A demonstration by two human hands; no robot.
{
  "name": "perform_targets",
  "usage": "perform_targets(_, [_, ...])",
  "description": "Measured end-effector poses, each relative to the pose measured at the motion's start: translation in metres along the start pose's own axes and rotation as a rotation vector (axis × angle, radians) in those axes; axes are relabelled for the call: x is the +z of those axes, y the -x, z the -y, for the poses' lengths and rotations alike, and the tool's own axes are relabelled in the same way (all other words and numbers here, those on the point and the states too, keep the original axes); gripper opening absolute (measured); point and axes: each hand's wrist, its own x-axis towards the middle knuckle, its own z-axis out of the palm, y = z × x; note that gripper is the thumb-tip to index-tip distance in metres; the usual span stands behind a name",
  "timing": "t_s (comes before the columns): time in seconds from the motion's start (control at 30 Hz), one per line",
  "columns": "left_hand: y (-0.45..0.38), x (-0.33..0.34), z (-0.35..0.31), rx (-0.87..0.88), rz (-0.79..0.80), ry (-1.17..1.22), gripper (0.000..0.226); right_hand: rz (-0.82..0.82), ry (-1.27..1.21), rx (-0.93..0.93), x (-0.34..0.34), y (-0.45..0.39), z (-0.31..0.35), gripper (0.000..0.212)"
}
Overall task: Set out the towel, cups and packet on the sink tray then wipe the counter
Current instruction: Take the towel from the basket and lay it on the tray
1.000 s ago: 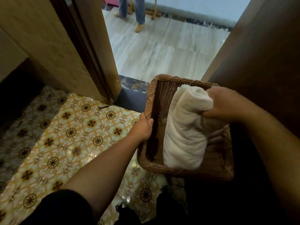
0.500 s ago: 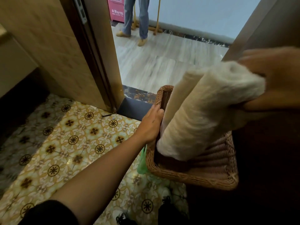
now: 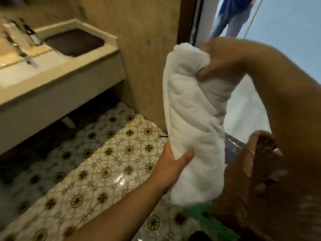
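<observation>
A rolled white towel (image 3: 194, 122) hangs upright in mid-air at the centre right. My right hand (image 3: 224, 60) grips its top end. My left hand (image 3: 173, 162) holds its lower part from the left side. The dark brown sink tray (image 3: 74, 41) lies on the beige counter (image 3: 57, 72) at the upper left. The wicker basket (image 3: 265, 145) shows blurred at the lower right, partly behind my right arm. Cups and packet are not visible.
A chrome tap (image 3: 19, 42) stands blurred on the counter's left. A tan tiled wall (image 3: 142, 54) and door frame lie behind the towel. A person's legs (image 3: 229, 21) stand beyond the doorway. Patterned floor tiles (image 3: 112, 162) lie below; something green (image 3: 199, 213) lies under the towel.
The towel has come up out of the basket. My left hand left the basket rim and took the towel's lower part. My view swung left, bringing the counter and tray into sight.
</observation>
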Motion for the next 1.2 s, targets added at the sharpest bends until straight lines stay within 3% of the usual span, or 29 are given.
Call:
perform_targets(0.07, [-0.004,-0.04,0.007,-0.007,-0.136,0.054,0.058,0.041,-0.112,-0.074,0.015,-0.042,0.067,0.046])
perform_targets(0.13, [-0.012,-0.078,0.009,-0.002,-0.251,0.085,0.046,0.141,-0.159,-0.173,0.034,-0.088,0.105,0.042])
perform_targets(0.2, [-0.021,-0.112,0.013,-0.009,-0.312,0.11,0.041,0.134,-0.207,-0.187,0.046,-0.137,0.129,0.043])
perform_targets(0.37, [-0.07,-0.179,0.009,-0.031,-0.394,0.214,0.05,0.169,-0.233,-0.365,0.062,-0.246,0.174,0.054])
perform_targets(0.6, [-0.186,-0.26,-0.028,0.02,-0.518,0.281,0.053,0.169,-0.186,-0.531,0.041,-0.415,0.216,0.038])
perform_targets(0.67, [-0.219,-0.282,-0.041,0.047,-0.523,0.296,0.049,0.172,-0.198,-0.547,0.031,-0.457,0.226,0.029])
perform_targets(0.8, [-0.274,-0.326,-0.064,0.103,-0.469,0.315,0.035,0.183,-0.183,-0.58,0.024,-0.538,0.245,0.031])
perform_targets(0.97, [-0.35,-0.39,-0.074,0.08,-0.512,0.365,0.041,0.205,-0.18,-0.613,0.029,-0.64,0.271,0.03])
perform_targets(1.07, [-0.401,-0.437,-0.081,0.121,-0.454,0.366,0.031,0.191,-0.171,-0.598,0.036,-0.709,0.282,0.033])
perform_targets(1.2, [-0.464,-0.5,-0.097,0.163,-0.385,0.347,0.037,0.179,-0.161,-0.563,0.04,-0.8,0.299,0.034])
